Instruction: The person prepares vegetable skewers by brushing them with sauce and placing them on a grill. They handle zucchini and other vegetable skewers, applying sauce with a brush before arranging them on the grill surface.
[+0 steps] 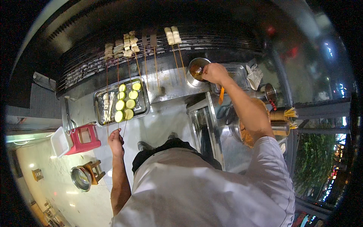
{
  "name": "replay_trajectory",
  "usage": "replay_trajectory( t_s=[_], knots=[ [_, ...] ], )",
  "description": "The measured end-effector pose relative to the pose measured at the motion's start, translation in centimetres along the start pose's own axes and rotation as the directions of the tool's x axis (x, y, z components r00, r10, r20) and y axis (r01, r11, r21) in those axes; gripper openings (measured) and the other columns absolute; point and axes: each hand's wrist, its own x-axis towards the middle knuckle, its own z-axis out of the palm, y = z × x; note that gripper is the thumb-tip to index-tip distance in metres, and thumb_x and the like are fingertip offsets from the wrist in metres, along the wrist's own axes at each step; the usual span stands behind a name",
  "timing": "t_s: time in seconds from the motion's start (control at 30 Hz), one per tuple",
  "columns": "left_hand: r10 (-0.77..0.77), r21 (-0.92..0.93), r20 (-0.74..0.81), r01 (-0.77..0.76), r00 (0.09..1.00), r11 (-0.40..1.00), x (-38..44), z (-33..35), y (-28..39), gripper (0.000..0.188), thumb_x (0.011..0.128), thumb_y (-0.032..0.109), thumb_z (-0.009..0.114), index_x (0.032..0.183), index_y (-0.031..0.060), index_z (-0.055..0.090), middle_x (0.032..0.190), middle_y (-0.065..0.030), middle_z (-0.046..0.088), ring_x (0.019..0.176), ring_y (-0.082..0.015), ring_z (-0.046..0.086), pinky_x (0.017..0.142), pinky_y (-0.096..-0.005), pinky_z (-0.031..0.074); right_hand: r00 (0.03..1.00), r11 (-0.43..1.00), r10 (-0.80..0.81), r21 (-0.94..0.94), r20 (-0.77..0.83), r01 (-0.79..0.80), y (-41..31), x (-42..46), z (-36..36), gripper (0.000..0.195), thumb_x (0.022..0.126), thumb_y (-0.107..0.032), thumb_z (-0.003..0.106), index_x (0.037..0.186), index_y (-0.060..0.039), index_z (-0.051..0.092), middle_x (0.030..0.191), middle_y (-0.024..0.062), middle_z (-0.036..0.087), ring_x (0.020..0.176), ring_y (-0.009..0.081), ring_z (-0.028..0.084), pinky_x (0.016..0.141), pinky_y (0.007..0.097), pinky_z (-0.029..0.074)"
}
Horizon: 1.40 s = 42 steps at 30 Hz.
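Observation:
At the near edge of a metal tray [145,109], my left hand [115,139] pinches the lower end of a skewer of zucchini slices [120,105]. A second zucchini skewer [130,104] lies beside it, its end close to my fingers. Pale skewered pieces [106,103] rest in the same tray. Over the rim of a steel pot [195,82] with brown liquid [195,71], my right hand [215,73] grips a tool with an orange handle [221,96]. My fist hides the tool's other end.
Several skewers, including white rolled pieces [173,35], lie across the charcoal grill [210,41]. Right of the pot are a clear plastic container [239,74], white gloves [254,76] and a steel cup [270,91]. A red stool [88,139] stands at left.

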Motion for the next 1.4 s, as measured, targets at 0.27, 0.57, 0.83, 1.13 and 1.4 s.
replay_trajectory(
  t_s=[0.27,0.57,0.83,1.13,1.4],
  knots=[
    [0.055,0.114,-0.02,-0.052,0.998,0.992,-0.1,-0.3,-0.7,0.018,0.092,0.02,0.054,0.094,0.0049,0.063,0.057,0.0077,0.041,0.046,-0.0027,0.032,0.043,-0.0193,0.023,0.987,0.957,0.15,0.26,-0.058,-0.13,0.9,0.8,-0.3,0.026,0.068,-0.03,0.065,0.079,-0.0075,0.071,0.08,0.0152,0.067,0.077,0.0328,0.064,0.072,0.0395,0.051],
    [0.067,0.072,-0.128,-0.058,0.99,0.996,1.3,-0.8,-2.3,0.016,0.093,0.023,0.053,0.093,0.0092,0.06,0.084,0.0005,0.064,0.073,-0.0084,0.057,0.057,-0.0236,0.038,0.875,0.773,0.436,0.586,-0.212,-0.243,2.5,0.7,2.0,0.03,0.075,-0.03,0.061,0.078,-0.001,0.067,0.076,0.0166,0.064,0.071,0.0314,0.062,0.065,0.0405,0.048],
    [-0.117,-0.103,-0.02,0.115,0.993,0.988,0.4,-0.1,-2.2,0.018,0.091,0.024,0.054,0.102,0.0104,0.056,0.089,-0.0055,0.067,0.074,-0.013,0.062,0.057,-0.025,0.043,0.714,-0.548,0.527,0.826,0.461,-0.129,4.0,1.0,7.3,0.022,0.095,-0.025,0.045,0.091,-0.0044,0.052,0.061,0.0059,0.054,0.049,0.0122,0.051,0.041,0.0227,0.043],
    [-0.034,-0.07,-0.065,0.029,0.997,0.997,0.7,-0.6,-2.4,0.018,0.092,0.026,0.054,0.099,0.0103,0.057,0.082,-0.0022,0.064,0.073,-0.0105,0.057,0.06,-0.0243,0.039,0.779,-0.795,0.458,0.589,0.428,0.143,3.0,-3.3,9.1,0.025,0.094,-0.026,0.051,0.091,-0.0011,0.057,0.07,0.0068,0.06,0.058,0.0141,0.057,0.052,0.0234,0.05],
    [-0.321,-0.352,0.041,0.315,0.946,0.882,0.1,-0.4,-1.2,0.021,0.092,0.025,0.05,0.101,0.0074,0.057,0.079,-0.003,0.063,0.067,-0.0106,0.056,0.051,-0.0213,0.036,0.806,-0.79,0.389,0.612,0.446,0.043,-6.9,-18.4,3.8,0.022,0.09,-0.022,0.058,0.106,-0.0065,0.058,0.083,0.007,0.063,0.07,0.0111,0.062,0.056,0.02,0.053]
  ],
)
